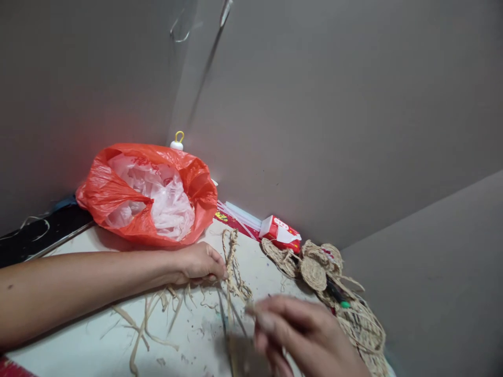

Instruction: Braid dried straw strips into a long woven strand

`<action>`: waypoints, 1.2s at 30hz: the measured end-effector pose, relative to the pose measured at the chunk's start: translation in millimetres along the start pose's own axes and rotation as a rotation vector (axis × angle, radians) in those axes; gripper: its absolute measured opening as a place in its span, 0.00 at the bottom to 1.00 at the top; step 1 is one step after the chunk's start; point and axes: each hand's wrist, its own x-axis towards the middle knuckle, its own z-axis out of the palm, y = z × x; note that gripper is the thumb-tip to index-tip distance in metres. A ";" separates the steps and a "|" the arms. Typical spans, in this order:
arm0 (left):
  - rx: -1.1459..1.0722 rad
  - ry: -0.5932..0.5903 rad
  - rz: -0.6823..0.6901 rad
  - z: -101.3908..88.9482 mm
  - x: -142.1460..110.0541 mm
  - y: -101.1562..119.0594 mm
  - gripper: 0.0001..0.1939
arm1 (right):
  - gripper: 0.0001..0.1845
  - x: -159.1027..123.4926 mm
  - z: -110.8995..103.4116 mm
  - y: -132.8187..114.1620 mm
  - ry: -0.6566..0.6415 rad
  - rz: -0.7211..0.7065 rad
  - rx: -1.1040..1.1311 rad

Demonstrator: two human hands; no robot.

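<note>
My left hand (200,262) reaches in from the left, its thumb and fingers pinched on a braided straw cord (233,262). The tan cord lies in loops on the white table, just beyond my fingertips. Thin loose strands run from the pinch toward the near edge. Closer to me, my right hand (306,332) is raised over the table, somewhat blurred. Its thumb and forefinger come together in a pinch; what they hold, if anything, is not clear. Loose straw strips (143,324) lie scattered below my left forearm.
A red plastic bag (113,220) with white plastic bags inside stands at the back left. Along the wall are a red tissue pack (281,233) and pale sticks. Coiled straw pieces (314,272) pile up at right. Grey walls close off the table (188,351).
</note>
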 end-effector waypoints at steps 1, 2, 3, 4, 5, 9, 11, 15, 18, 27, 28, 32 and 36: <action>-0.002 0.004 0.008 0.5 -0.3 -0.2 0.06 | 0.13 9.7 -5.5 6.7 0.133 0.110 0.013; -0.003 0.008 0.015 1.0 -0.8 -0.5 0.06 | 0.13 17.9 -9.4 13.2 0.216 0.178 0.030; -0.002 0.012 0.021 1.5 -1.2 -0.9 0.06 | 0.13 24.2 -11.5 19.2 0.257 0.207 0.056; 0.001 0.016 0.028 2.0 -1.6 -1.4 0.07 | 0.14 28.6 -12.0 24.3 0.276 0.232 0.078; 0.006 0.022 0.033 2.5 -1.9 -2.1 0.07 | 0.15 31.4 -11.1 28.4 0.270 0.238 0.091; 0.021 0.055 0.048 4.6 -2.6 -5.3 0.06 | 0.16 33.9 -0.5 34.4 0.253 0.246 0.026; 0.008 0.058 0.055 5.9 -3.0 -5.7 0.06 | 0.15 34.5 3.4 33.8 0.282 0.244 -0.050; -0.032 0.054 0.045 8.4 -4.2 -2.8 0.08 | 0.14 36.7 2.9 33.1 0.354 0.214 -0.179; -0.038 0.058 0.041 9.4 -4.9 -0.9 0.08 | 0.14 37.6 0.3 35.0 0.381 0.182 -0.229; -0.045 0.051 0.049 9.5 -4.6 -1.8 0.09 | 0.13 37.2 4.9 43.4 0.342 0.199 -0.030; -0.046 0.051 0.047 9.5 -4.5 -2.1 0.09 | 0.14 37.1 5.9 43.4 0.337 0.205 -0.014; -0.042 0.050 0.051 8.8 -3.3 -4.0 0.08 | 0.14 36.8 9.1 45.2 0.360 0.199 -0.141; -0.027 0.045 0.067 8.2 -2.8 -5.3 0.09 | 0.13 36.4 9.2 48.1 0.412 0.142 -0.348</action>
